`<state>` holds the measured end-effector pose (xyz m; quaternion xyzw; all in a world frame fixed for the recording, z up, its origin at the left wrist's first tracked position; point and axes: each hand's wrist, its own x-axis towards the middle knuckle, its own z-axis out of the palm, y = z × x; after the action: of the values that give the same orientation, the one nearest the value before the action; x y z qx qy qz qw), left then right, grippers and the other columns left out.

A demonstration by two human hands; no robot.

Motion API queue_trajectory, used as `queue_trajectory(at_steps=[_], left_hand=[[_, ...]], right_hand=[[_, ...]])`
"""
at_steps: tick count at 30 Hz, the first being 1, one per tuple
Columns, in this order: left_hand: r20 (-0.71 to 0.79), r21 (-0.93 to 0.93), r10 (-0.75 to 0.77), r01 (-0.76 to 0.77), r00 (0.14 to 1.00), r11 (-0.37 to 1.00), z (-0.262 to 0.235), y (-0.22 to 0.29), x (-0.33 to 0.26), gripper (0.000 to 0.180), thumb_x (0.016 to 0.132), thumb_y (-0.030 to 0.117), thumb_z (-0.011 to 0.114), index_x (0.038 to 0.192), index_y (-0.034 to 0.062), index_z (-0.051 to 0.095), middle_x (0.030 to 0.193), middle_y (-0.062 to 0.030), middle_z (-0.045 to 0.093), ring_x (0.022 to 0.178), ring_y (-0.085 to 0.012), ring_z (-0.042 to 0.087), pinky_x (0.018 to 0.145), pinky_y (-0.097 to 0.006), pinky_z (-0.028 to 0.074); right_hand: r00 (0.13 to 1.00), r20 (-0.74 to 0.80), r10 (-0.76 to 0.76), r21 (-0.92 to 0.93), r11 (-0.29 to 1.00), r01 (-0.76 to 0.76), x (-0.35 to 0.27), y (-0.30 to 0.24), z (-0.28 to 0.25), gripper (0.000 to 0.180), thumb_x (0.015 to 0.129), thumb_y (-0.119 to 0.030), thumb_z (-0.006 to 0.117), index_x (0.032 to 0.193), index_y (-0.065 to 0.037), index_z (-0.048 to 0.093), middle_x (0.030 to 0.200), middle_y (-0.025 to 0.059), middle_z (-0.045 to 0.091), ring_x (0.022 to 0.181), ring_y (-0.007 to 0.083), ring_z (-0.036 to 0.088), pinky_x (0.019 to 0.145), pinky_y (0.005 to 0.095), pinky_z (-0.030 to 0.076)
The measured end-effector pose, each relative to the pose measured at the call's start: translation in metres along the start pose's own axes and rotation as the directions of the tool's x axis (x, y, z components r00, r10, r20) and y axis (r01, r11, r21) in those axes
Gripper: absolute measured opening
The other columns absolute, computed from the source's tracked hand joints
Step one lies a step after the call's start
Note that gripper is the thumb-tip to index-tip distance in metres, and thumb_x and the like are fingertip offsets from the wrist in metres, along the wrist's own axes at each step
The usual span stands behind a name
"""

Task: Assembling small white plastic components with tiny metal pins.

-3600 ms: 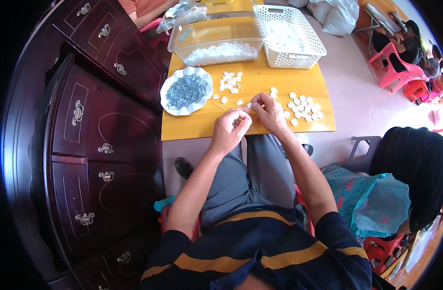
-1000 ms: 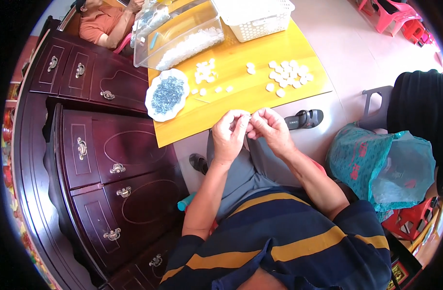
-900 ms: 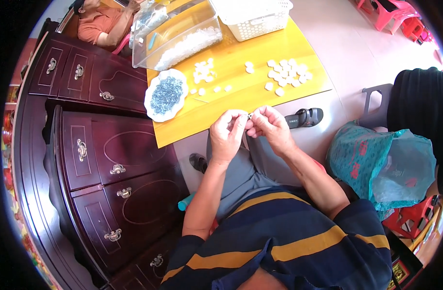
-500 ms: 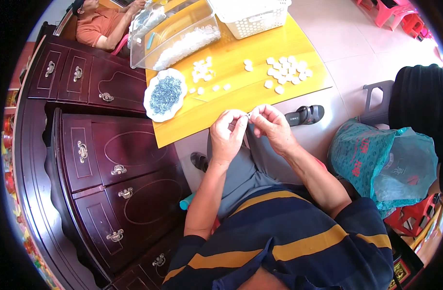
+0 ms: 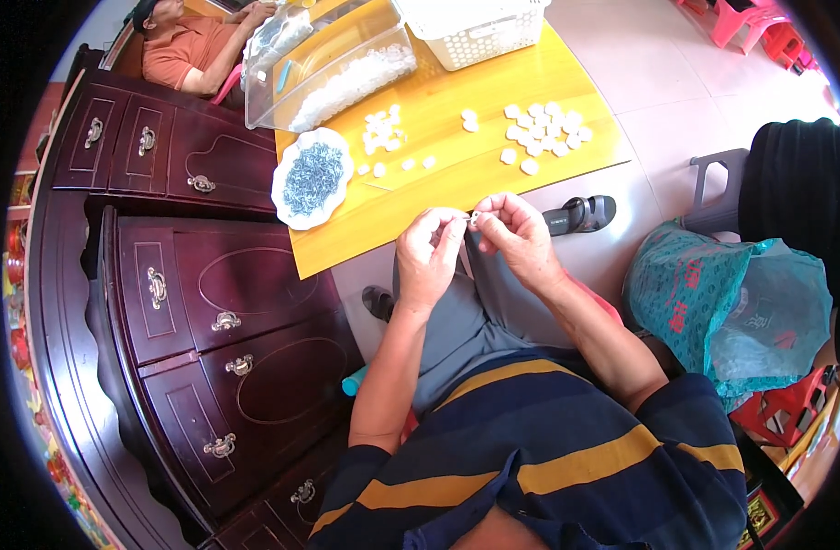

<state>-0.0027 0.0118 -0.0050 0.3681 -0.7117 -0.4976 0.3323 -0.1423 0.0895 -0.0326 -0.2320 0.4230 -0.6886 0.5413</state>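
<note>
Over my lap, just off the table's near edge, both hands meet at the fingertips. My right hand [image 5: 519, 240] pinches a small whitish piece [image 5: 475, 218] between thumb and finger. My left hand [image 5: 426, 258] is also pinched closed right beside it; what its fingertips hold is too small to make out. On the yellow wooden table [image 5: 365, 247] ahead lie small white pieces [image 5: 381, 130] in a loose group, a pair of white pieces [image 5: 470, 121], and a larger cluster of rounded white pieces [image 5: 543, 130]. A scalloped white dish [image 5: 287, 206] holds many thin, dark metallic bits [image 5: 312, 179].
A clear plastic bin [image 5: 259, 108] of translucent white pieces and a white perforated basket [image 5: 493, 48] stand at the back. Another person [image 5: 191, 55] sits at far left. Dark wooden drawers [image 5: 227, 312] flank the left; a teal plastic bag [image 5: 681, 302] stands at right.
The right fingers have shifted slightly, and the small whitish piece shows more between the fingertips. Both hands stay in nearly the same place.
</note>
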Motion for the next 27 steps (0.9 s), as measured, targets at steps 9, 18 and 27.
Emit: queue_trajectory(at_steps=[9,18,27], left_hand=[[0.016,0.043,0.018,-0.018,1.000,0.999,-0.0025,0.0008,0.0025,0.007,0.094,0.005,0.065,0.093,-0.0014,0.069,0.079,-0.0047,0.067,0.067,-0.0110,0.061,0.064,-0.027,0.049],[0.055,0.149,0.083,-0.091,0.995,0.985,-0.0059,0.0059,0.0057,0.005,0.092,0.003,0.066,0.090,-0.0015,0.068,0.078,-0.0087,0.067,0.065,-0.0154,0.063,0.062,-0.029,0.051],[0.083,0.208,0.069,-0.085,0.994,0.974,-0.0056,0.0057,0.0060,0.008,0.093,0.005,0.066,0.091,-0.0017,0.070,0.079,-0.0023,0.067,0.065,-0.0079,0.059,0.061,-0.023,0.048]], right_hand=[[0.999,-0.043,-0.014,-0.096,0.995,0.009,-0.0009,0.0001,0.0018,0.009,0.100,-0.007,0.062,0.107,-0.001,0.063,0.092,0.0021,0.068,0.077,0.0051,0.062,0.066,0.0195,0.052],[0.994,-0.068,-0.087,-0.196,0.978,0.072,0.0000,0.0052,0.0001,0.010,0.095,-0.004,0.066,0.103,0.003,0.067,0.085,0.0013,0.069,0.070,0.0038,0.062,0.064,0.0193,0.052],[0.996,-0.072,-0.058,-0.190,0.981,0.043,0.0004,0.0068,-0.0015,0.011,0.094,-0.004,0.067,0.103,0.003,0.067,0.085,0.0016,0.069,0.071,0.0046,0.063,0.064,0.0197,0.053]])
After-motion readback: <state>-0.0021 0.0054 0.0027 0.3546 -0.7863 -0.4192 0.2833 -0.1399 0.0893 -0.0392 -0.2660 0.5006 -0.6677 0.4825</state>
